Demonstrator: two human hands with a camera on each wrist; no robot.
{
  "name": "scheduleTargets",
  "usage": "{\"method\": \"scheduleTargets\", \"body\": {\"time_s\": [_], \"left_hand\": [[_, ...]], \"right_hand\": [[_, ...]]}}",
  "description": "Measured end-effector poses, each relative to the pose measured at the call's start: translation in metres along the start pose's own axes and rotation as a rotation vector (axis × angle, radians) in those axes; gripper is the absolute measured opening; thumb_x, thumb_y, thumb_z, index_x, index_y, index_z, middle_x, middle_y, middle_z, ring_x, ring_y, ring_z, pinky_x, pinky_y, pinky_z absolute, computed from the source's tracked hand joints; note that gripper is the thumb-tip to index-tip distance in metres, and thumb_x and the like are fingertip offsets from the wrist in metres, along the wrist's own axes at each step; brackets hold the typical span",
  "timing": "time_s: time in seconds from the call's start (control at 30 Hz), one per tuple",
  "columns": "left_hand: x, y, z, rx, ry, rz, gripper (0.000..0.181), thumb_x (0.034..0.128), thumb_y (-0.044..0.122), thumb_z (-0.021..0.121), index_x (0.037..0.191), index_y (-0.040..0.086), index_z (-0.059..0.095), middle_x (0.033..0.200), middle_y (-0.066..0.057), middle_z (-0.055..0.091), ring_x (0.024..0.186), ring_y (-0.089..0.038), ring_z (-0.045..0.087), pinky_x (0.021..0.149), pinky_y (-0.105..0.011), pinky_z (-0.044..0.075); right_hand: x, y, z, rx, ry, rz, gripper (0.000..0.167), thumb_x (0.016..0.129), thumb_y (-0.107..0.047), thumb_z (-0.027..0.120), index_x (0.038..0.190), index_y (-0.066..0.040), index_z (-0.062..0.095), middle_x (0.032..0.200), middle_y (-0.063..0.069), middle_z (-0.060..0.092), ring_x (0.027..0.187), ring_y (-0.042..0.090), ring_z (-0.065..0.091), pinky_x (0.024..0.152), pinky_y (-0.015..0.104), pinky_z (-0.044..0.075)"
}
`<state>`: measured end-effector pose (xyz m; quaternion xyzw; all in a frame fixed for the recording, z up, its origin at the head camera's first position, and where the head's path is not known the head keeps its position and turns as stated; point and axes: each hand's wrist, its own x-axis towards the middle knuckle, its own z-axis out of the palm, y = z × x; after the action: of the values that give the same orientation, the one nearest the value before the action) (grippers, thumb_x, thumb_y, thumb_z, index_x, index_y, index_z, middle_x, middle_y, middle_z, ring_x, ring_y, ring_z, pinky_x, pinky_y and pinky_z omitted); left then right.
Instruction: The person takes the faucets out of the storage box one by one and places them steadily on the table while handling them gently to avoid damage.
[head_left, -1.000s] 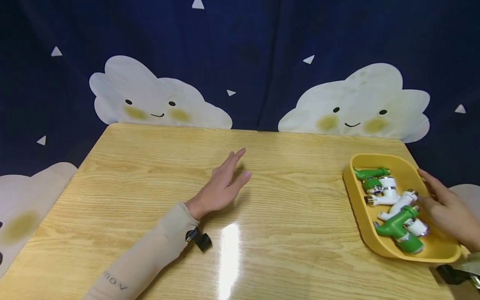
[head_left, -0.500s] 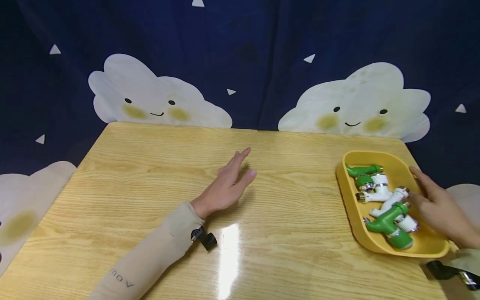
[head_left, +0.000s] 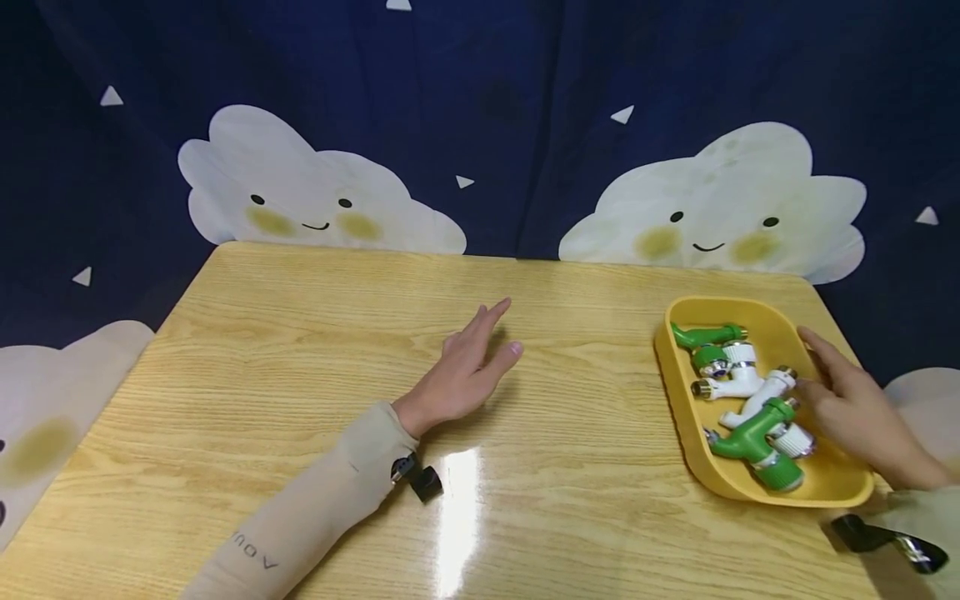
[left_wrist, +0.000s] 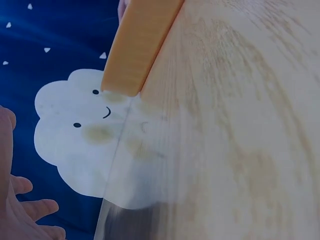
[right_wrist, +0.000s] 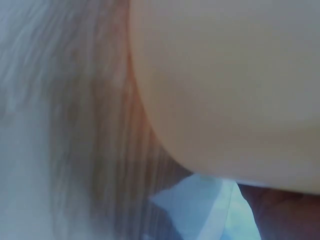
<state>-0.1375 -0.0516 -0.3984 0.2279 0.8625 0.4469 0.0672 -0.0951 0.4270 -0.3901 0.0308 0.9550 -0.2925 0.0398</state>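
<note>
My right hand grips the right wall of a yellow plastic bin, its thumb over the inner side and a finger along the rim. Some fingers are hidden behind the wall. Inside lie several plastic taps with metal threaded ends: a green tap in front, a white tap and another green tap at the back. To the left, over the middle of the table, my left hand holds nothing, its fingers extended and thumb apart. The right wrist view is filled mostly by the bin's blurred wall.
The bin stands on a light wood-grain table near its right edge. Behind hangs a dark blue curtain with smiling clouds. Each sleeve carries a black wrist device, such as the left wrist device.
The bin and my right hand have moved left across the table, with the taps inside. My left hand has drifted slightly to the right.
</note>
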Motion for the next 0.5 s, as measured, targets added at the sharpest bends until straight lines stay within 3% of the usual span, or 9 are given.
{"method": "scheduleTargets", "body": {"time_s": [0.13, 0.3, 0.33, 0.43, 0.5], "left_hand": [[-0.001, -0.001, 0.0, -0.003, 0.0, -0.007, 0.07, 0.1076, 0.053, 0.039, 0.166, 0.024, 0.015, 0.174, 0.0, 0.018, 0.163, -0.034, 0.011, 0.127, -0.064, 0.011], [-0.002, -0.003, 0.001, -0.012, 0.003, -0.013, 0.071, 0.1075, 0.053, 0.039, 0.167, 0.022, 0.016, 0.174, 0.002, 0.018, 0.164, -0.033, 0.01, 0.128, -0.064, 0.012], [-0.002, -0.004, 0.001, -0.013, 0.004, -0.013, 0.071, 0.1074, 0.053, 0.039, 0.167, 0.022, 0.016, 0.174, 0.002, 0.018, 0.164, -0.033, 0.01, 0.128, -0.063, 0.012], [-0.002, -0.004, 0.001, -0.016, 0.002, -0.015, 0.07, 0.107, 0.054, 0.039, 0.166, 0.027, 0.014, 0.174, 0.002, 0.019, 0.164, -0.032, 0.01, 0.128, -0.063, 0.011], [-0.002, -0.003, 0.002, -0.02, -0.002, -0.015, 0.069, 0.1068, 0.055, 0.039, 0.166, 0.029, 0.014, 0.174, 0.001, 0.019, 0.164, -0.032, 0.01, 0.128, -0.063, 0.01]], "right_hand": [[0.001, -0.006, 0.001, 0.007, -0.018, 0.0, 0.071, 0.105, -0.01, 0.033, 0.166, -0.014, -0.003, 0.166, 0.037, 0.009, 0.151, 0.061, 0.016, 0.122, 0.068, 0.008], [0.001, -0.011, 0.004, 0.03, -0.056, -0.007, 0.07, 0.107, -0.015, 0.033, 0.166, -0.018, -0.005, 0.166, 0.038, 0.012, 0.152, 0.059, 0.015, 0.128, 0.053, 0.003], [0.001, -0.012, 0.004, 0.031, -0.055, -0.011, 0.07, 0.107, -0.015, 0.033, 0.166, -0.019, -0.004, 0.165, 0.038, 0.014, 0.152, 0.059, 0.016, 0.13, 0.042, 0.004], [0.002, -0.015, 0.007, 0.036, -0.055, -0.021, 0.071, 0.107, -0.015, 0.034, 0.167, -0.02, -0.004, 0.165, 0.038, 0.015, 0.152, 0.058, 0.016, 0.128, 0.025, 0.006], [0.002, -0.017, 0.009, 0.032, -0.052, -0.028, 0.071, 0.107, -0.016, 0.034, 0.167, -0.021, -0.003, 0.165, 0.038, 0.017, 0.15, 0.059, 0.021, 0.116, 0.005, 0.009]]}}
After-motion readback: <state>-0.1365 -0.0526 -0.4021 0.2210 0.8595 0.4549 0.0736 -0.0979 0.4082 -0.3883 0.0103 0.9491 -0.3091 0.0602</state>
